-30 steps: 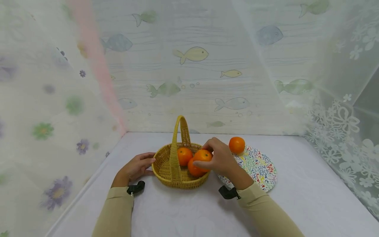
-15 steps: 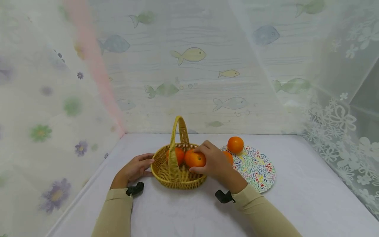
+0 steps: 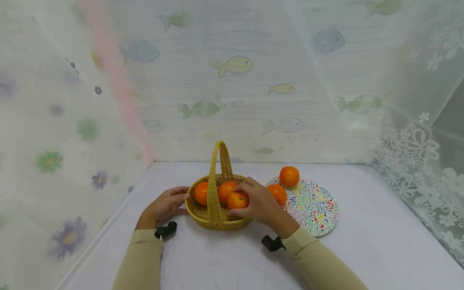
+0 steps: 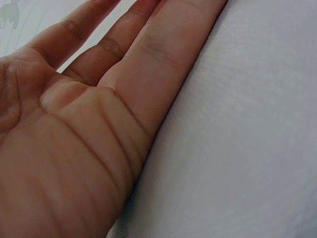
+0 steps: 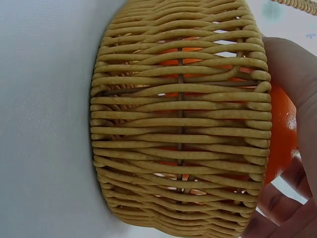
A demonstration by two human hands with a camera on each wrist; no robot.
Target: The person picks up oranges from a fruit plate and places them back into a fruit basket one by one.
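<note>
Seemingly, the step is settling an orange (image 3: 237, 201) inside the right end of the basket (image 3: 217, 226), which stands toward the tabletop (image 3: 203, 257)'s far edge, the right hand (image 3: 259, 202) gripping it while the outstretched left hand (image 3: 166, 204) touches the opposite end, so next calls for gentle release.

oranges (image 3: 238, 200): 5 | basket (image 3: 219, 226): 1 | plate (image 3: 317, 209): 1 | hands (image 3: 259, 203): 2 | sleeves (image 3: 143, 262): 2 | black wrist cameras (image 3: 166, 230): 2

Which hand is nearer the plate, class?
Right. The right hand holds an orange in the basket, close to the plate; the left hand is at the basket's opposite end.
</note>
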